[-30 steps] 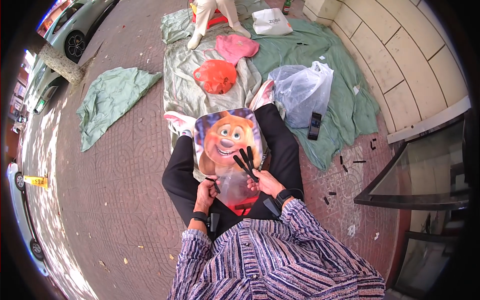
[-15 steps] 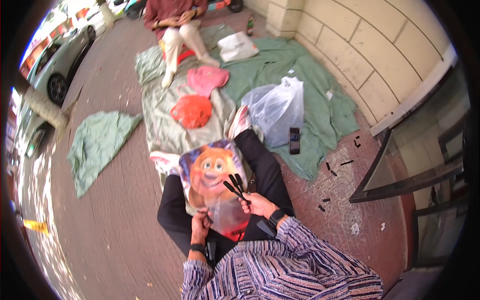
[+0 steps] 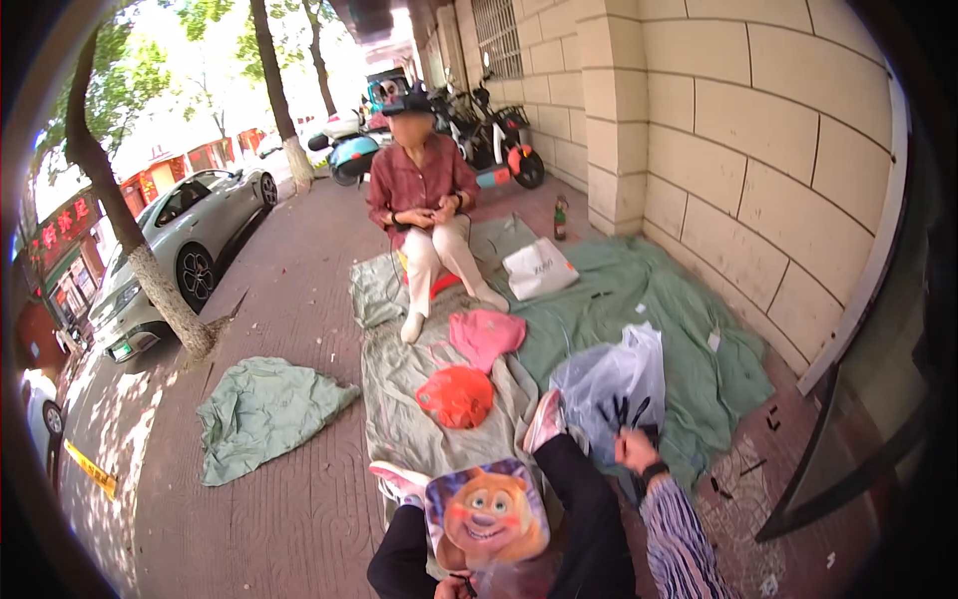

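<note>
My right hand [image 3: 636, 451] reaches out to the right with its fingers closed on several slim black strips [image 3: 621, 409], which fan out from its top. It is in front of a translucent white plastic bag [image 3: 614, 369]. My left hand [image 3: 454, 586] is low at the picture's edge, partly cut off, its fingers pinched around something small and dark. Beside it, between my legs, is a square pad [image 3: 489, 514] printed with a smiling orange cartoon bear. A clear plastic sheet or bag [image 3: 519, 579] shows below the pad.
Across from me a person [image 3: 419, 190] sits with hands together. Green cloths [image 3: 689, 329], a red bundle [image 3: 454, 396], a pink cloth [image 3: 486, 336], a white bag [image 3: 539, 268] and a bottle [image 3: 560, 217] lie or stand around. Small black pieces [image 3: 721, 489] are scattered near a dark-framed glass panel [image 3: 838, 439].
My right hand has moved from over my lap out to the right beside the plastic bag, still holding the black strips. The view has tilted up, bringing the whole seated person into sight.
</note>
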Demonstrator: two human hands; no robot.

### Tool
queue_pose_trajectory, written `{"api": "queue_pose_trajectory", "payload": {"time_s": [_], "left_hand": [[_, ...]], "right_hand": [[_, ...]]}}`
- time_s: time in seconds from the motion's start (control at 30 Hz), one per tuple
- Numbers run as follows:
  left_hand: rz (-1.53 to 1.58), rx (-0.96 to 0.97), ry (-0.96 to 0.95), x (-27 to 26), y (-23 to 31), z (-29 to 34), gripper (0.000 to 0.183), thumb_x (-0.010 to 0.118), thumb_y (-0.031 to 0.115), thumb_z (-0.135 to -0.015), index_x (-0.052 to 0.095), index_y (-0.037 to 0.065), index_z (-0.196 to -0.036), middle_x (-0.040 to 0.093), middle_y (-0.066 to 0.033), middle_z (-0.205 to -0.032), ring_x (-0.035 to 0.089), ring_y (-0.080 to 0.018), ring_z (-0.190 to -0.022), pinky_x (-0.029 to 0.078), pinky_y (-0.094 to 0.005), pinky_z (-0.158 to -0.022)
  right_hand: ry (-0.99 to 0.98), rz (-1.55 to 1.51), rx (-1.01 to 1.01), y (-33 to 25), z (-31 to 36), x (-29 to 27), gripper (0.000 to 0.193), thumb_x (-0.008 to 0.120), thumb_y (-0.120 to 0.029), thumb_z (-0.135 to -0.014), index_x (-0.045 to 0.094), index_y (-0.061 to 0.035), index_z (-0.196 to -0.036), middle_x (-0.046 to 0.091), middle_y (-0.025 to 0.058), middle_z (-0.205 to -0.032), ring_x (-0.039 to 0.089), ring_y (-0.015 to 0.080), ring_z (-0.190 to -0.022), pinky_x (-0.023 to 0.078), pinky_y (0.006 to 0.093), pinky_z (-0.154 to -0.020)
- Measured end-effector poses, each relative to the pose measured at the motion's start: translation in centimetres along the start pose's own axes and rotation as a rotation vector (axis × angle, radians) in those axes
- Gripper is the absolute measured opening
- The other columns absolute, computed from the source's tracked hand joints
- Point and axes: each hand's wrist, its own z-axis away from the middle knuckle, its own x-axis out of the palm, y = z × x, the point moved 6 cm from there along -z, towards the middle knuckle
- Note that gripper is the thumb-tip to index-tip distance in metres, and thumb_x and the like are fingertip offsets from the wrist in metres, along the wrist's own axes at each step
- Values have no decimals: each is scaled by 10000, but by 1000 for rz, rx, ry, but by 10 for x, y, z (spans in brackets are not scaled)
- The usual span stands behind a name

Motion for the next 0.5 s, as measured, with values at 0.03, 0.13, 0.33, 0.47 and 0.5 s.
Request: {"api": "queue_pose_trajectory", "payload": {"time_s": [0.03,0.13,0.33,0.47,0.5], "left_hand": [[-22,44,35,-3,3,9,115,525,103,-750,563,72,-854,388,48,-505,337,-95,-386,281,-228,-374],[-36,64,6,1,4,7,91,513,129,-762,565,81,-818,390,42,-502,329,-99,-373,279,-228,-373],[-13,21,-61,-12,2,-22,145,469,81,-731,547,44,-848,495,-64,-609,325,-100,-379,259,-229,-361],[70,-27,-134,-25,-7,-37,241,402,-22,-696,521,7,-903,603,-168,-759,269,-104,-350,233,-235,-338],[64,-16,-126,-24,-7,-36,237,399,-22,-702,520,7,-904,603,-162,-757,266,-101,-349,231,-235,-337]], "right_hand": [[-217,161,86,15,40,36,247,446,-240,-899,495,-11,-819,459,36,-519,486,131,-437,377,263,-389],[-465,557,144,41,154,67,262,442,-221,-885,517,17,-804,424,1,-511,403,104,-389,323,240,-379],[-417,1048,324,75,240,71,301,442,-252,-889,522,20,-787,469,23,-546,403,105,-408,316,262,-389],[-494,1084,109,59,260,132,234,429,-223,-908,475,-49,-759,414,-11,-591,401,88,-475,323,232,-422],[-604,867,67,57,263,151,243,423,-229,-914,468,-50,-755,412,-8,-588,405,100,-472,331,245,-433]]}}
